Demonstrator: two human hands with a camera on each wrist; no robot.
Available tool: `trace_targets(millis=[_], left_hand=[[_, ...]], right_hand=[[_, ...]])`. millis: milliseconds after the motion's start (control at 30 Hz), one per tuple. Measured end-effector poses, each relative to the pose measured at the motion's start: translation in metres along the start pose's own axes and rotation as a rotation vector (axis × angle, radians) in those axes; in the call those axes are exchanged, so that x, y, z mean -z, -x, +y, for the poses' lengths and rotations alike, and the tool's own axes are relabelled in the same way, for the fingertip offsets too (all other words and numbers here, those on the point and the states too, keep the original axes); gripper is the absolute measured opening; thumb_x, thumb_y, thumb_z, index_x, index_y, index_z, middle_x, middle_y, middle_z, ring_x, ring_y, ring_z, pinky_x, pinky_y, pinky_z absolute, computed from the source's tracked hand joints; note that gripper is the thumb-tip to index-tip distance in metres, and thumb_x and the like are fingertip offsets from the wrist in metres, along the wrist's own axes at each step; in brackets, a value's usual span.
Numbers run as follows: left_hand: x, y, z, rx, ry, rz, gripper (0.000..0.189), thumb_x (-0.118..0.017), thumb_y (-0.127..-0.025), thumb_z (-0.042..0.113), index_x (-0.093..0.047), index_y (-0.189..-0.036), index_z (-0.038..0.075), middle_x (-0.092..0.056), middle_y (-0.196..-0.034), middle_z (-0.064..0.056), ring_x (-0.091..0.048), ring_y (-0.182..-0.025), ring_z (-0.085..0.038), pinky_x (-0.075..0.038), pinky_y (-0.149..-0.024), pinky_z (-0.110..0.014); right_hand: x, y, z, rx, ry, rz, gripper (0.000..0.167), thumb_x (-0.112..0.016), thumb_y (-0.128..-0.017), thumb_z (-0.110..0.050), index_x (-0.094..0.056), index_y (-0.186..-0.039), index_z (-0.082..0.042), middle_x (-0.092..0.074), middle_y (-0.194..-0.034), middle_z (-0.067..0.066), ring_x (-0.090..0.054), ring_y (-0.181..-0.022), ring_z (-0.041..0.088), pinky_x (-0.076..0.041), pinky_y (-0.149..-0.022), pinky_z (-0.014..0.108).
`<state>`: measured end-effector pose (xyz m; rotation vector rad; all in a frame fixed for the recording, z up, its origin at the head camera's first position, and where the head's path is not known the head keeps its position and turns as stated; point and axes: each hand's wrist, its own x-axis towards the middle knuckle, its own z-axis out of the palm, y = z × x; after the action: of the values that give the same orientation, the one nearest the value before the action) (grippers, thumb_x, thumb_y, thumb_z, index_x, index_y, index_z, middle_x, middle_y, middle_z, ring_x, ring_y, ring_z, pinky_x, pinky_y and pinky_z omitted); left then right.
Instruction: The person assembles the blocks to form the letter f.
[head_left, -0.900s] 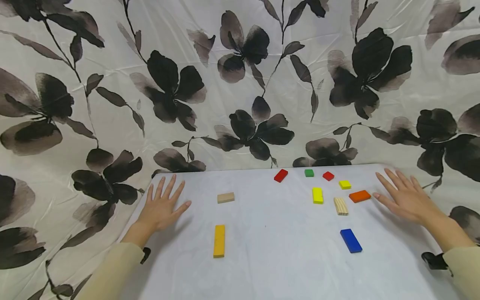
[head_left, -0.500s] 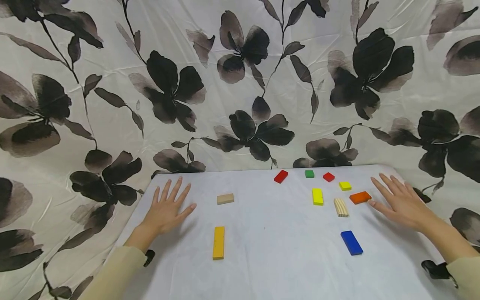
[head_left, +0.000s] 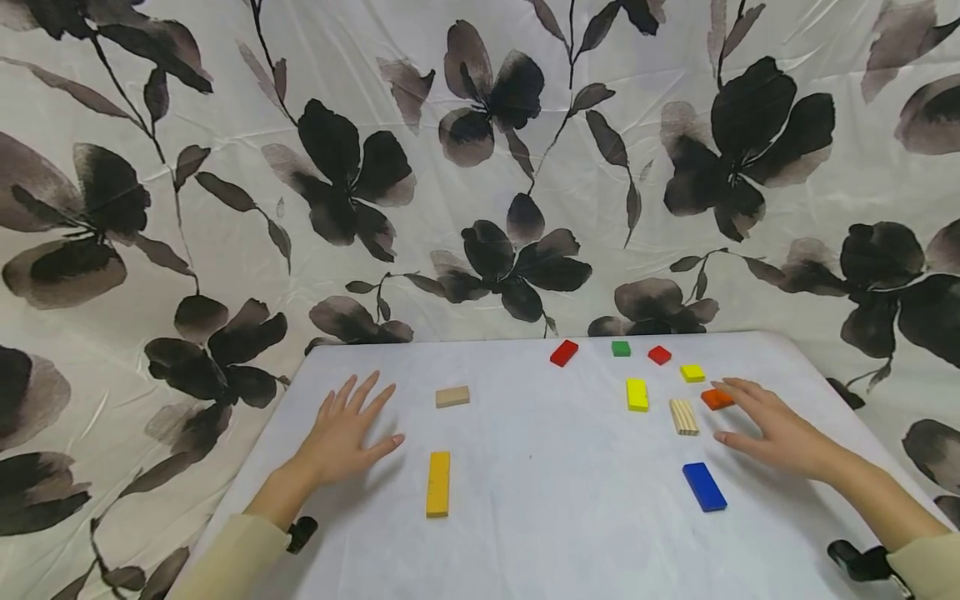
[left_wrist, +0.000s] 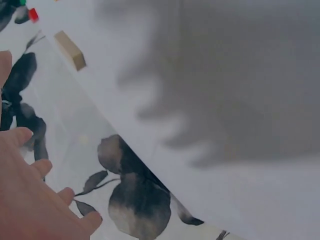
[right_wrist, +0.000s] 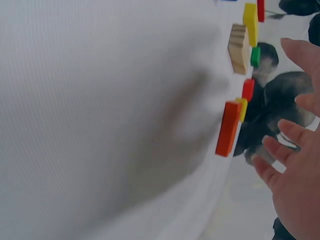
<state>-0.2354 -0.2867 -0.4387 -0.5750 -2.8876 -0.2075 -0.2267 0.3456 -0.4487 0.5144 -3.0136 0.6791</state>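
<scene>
My left hand (head_left: 341,442) hovers over the left of the table with fingers spread, holding nothing. Nearest to it are a plain wooden block (head_left: 452,397) and a long mustard-yellow block (head_left: 438,485). On the right, my right hand (head_left: 783,429) hangs over the table with fingers apart and nothing between them. Its fingers overlap an orange block (head_left: 716,399) in the head view; the right wrist view shows that orange block (right_wrist: 228,129) apart from the hand. Left of the thumb lies a ridged wooden block (head_left: 683,417), and below it a blue block (head_left: 704,487).
Farther back lie a red block (head_left: 564,352), a green block (head_left: 621,348), a small red block (head_left: 660,355), a small yellow block (head_left: 692,373) and a taller yellow block (head_left: 637,395). A white cloth covers the table (head_left: 540,533); a floral curtain (head_left: 420,192) hangs behind.
My right hand has moved left and its fingers now come over the orange block. My left hand has shifted right and slightly nearer. The blocks lie where they were.
</scene>
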Motion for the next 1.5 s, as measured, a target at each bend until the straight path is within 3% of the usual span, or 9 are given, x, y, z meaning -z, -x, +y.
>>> trace_targets(millis=[133, 233, 467, 600, 733, 867, 967, 1133, 1500], left_hand=[[-0.004, 0.001, 0.007, -0.012, 0.043, 0.001, 0.082, -0.066, -0.093, 0.059, -0.040, -0.158, 0.016, -0.026, -0.167, -0.014, -0.026, -0.148, -0.048, -0.025, -0.111, -0.073], [-0.006, 0.003, 0.013, -0.012, 0.078, -0.007, 0.082, -0.067, -0.092, 0.059, -0.040, -0.158, 0.018, -0.030, -0.165, -0.012, -0.034, -0.145, -0.044, -0.033, -0.106, -0.070], [-0.010, 0.005, 0.024, 0.004, 0.203, -0.048, 0.081, -0.074, -0.090, 0.051, -0.042, -0.157, 0.018, -0.044, -0.155, -0.010, -0.046, -0.136, -0.037, -0.037, -0.108, -0.064], [-0.012, 0.007, 0.027, 0.007, 0.299, -0.111, 0.080, -0.076, -0.090, 0.049, -0.043, -0.155, 0.016, -0.048, -0.151, -0.010, -0.048, -0.135, -0.035, -0.039, -0.110, -0.060], [-0.016, 0.007, 0.030, 0.020, 0.410, -0.175, 0.081, -0.078, -0.089, 0.047, -0.045, -0.153, 0.010, -0.051, -0.147, -0.011, -0.054, -0.126, -0.032, -0.046, -0.105, -0.056], [-0.020, 0.005, 0.036, 0.025, 0.488, -0.233, 0.085, -0.081, -0.087, 0.047, -0.044, -0.153, 0.008, -0.052, -0.144, -0.010, -0.056, -0.115, -0.026, -0.049, -0.097, -0.048], [-0.025, 0.004, 0.041, 0.019, 0.503, -0.280, 0.088, -0.082, -0.085, 0.048, -0.044, -0.153, 0.007, -0.053, -0.141, -0.009, -0.055, -0.109, -0.021, -0.048, -0.089, -0.040], [-0.030, 0.004, 0.045, 0.020, 0.500, -0.332, 0.091, -0.084, -0.082, 0.050, -0.046, -0.152, 0.006, -0.053, -0.137, -0.007, -0.053, -0.101, -0.017, -0.044, -0.077, -0.030], [-0.036, 0.005, 0.053, -0.006, 0.528, -0.426, 0.101, -0.092, -0.072, 0.049, -0.046, -0.151, 0.007, -0.048, -0.143, -0.005, -0.052, -0.111, -0.017, -0.049, -0.096, -0.043]], right_hand=[[-0.004, 0.001, -0.006, 0.026, -0.068, -0.018, 0.072, -0.079, -0.090, -0.035, -0.048, -0.147, -0.002, -0.048, -0.143, 0.025, -0.051, -0.124, 0.047, -0.044, -0.095, 0.072], [-0.006, 0.002, -0.008, 0.019, -0.094, -0.051, 0.070, -0.081, -0.089, -0.034, -0.051, -0.144, -0.003, -0.057, -0.134, 0.022, -0.060, -0.110, 0.036, -0.054, -0.089, 0.059], [-0.014, 0.010, -0.014, -0.008, -0.219, -0.126, 0.068, -0.081, -0.089, -0.034, -0.053, -0.142, -0.003, -0.062, -0.128, 0.017, -0.058, -0.097, 0.018, -0.055, -0.079, 0.028], [-0.021, 0.014, -0.015, -0.001, -0.300, -0.180, 0.066, -0.080, -0.090, -0.032, -0.053, -0.143, -0.004, -0.059, -0.129, 0.017, -0.056, -0.089, 0.011, -0.053, -0.076, 0.022], [-0.025, 0.016, -0.017, -0.003, -0.365, -0.238, 0.063, -0.078, -0.092, -0.029, -0.052, -0.143, -0.003, -0.059, -0.127, 0.015, -0.054, -0.086, 0.009, -0.051, -0.074, 0.022], [-0.026, 0.018, -0.020, -0.042, -0.418, -0.327, 0.070, -0.080, -0.089, -0.026, -0.048, -0.146, -0.002, -0.055, -0.115, 0.012, -0.052, -0.088, 0.019, -0.047, -0.072, 0.023], [-0.024, 0.020, -0.020, -0.050, -0.422, -0.386, 0.075, -0.083, -0.086, -0.025, -0.046, -0.147, -0.004, -0.050, -0.110, 0.011, -0.049, -0.093, 0.024, -0.045, -0.072, 0.025], [-0.023, 0.021, -0.019, -0.029, -0.391, -0.431, 0.074, -0.084, -0.084, -0.026, -0.047, -0.147, -0.009, -0.047, -0.120, 0.011, -0.048, -0.107, 0.029, -0.047, -0.083, 0.032], [-0.026, 0.021, -0.013, -0.055, -0.429, -0.441, 0.070, -0.083, -0.083, -0.016, -0.049, -0.143, -0.009, -0.046, -0.132, 0.015, -0.048, -0.115, 0.033, -0.047, -0.095, 0.053]])
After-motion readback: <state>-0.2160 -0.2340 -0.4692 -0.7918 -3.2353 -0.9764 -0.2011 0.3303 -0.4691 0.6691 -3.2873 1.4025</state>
